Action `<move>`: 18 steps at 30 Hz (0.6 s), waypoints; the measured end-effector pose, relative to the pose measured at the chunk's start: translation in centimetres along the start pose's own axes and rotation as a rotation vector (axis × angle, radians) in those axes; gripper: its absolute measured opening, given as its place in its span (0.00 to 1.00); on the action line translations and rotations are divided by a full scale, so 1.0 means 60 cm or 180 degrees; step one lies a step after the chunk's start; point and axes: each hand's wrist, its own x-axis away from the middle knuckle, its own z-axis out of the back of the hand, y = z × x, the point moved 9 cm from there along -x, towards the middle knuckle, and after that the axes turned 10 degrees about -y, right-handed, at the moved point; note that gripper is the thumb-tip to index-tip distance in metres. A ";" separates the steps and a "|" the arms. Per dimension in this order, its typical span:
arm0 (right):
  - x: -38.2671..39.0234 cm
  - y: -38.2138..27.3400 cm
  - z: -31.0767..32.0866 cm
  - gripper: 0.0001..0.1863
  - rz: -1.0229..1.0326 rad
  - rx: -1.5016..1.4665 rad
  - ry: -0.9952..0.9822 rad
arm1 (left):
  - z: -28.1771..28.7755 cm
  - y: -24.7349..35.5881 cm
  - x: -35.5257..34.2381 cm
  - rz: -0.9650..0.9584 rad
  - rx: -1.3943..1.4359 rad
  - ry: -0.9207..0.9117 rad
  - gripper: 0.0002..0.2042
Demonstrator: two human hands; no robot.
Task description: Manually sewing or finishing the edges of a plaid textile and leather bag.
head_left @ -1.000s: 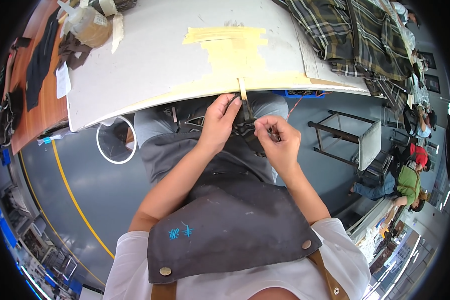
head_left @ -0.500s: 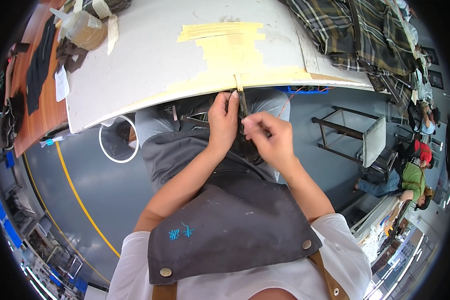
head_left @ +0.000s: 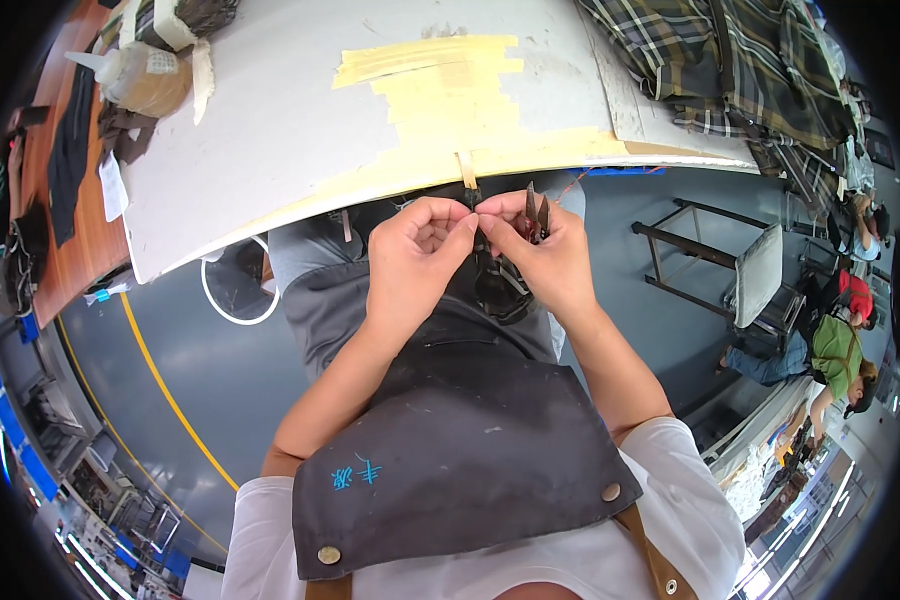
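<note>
A narrow dark strip of fabric (head_left: 473, 196) hangs at the table's front edge, under a pale tape tab (head_left: 466, 170). My left hand (head_left: 417, 262) is closed on it, thumb and forefinger pinching just below the edge. My right hand (head_left: 548, 262) pinches beside it, the fingertips of both hands nearly touching. A pair of thread snips (head_left: 537, 212) is also tucked in the right hand, its dark pointed blades sticking up past the fingers. More of the dark material (head_left: 502, 292) droops over my lap below the hands. What lies exactly between the fingertips is hidden.
The white table (head_left: 270, 120) carries yellow tape patches (head_left: 440, 90). Plaid fabric (head_left: 730, 70) is piled at its right, a squeeze bottle (head_left: 148, 78) at its left. A bin (head_left: 240, 282) stands below left, a stool (head_left: 755, 272) at right. People (head_left: 838, 350) work farther right.
My left hand has shifted left and turned, its fingers curling in. The right hand has come in beside it, and the snips' blades now show above it.
</note>
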 end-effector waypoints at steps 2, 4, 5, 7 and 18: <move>0.001 -0.003 0.000 0.06 0.0022 -0.0034 0.0060 | -0.002 -0.005 -0.003 0.0222 -0.0112 -0.0151 0.04; 0.002 0.000 0.001 0.06 0.0021 -0.0114 0.0065 | -0.004 -0.004 -0.003 0.0298 -0.0005 -0.0196 0.04; 0.001 0.000 0.002 0.06 0.0034 -0.0180 0.0062 | -0.005 -0.006 -0.004 0.0355 0.0109 -0.0232 0.05; 0.001 0.000 0.003 0.06 -0.0021 -0.0111 0.0073 | -0.004 -0.008 -0.005 0.0310 0.0165 -0.0244 0.05; -0.003 -0.015 0.009 0.04 0.0161 0.0591 0.0127 | -0.009 -0.008 -0.006 0.0108 0.0179 -0.0284 0.05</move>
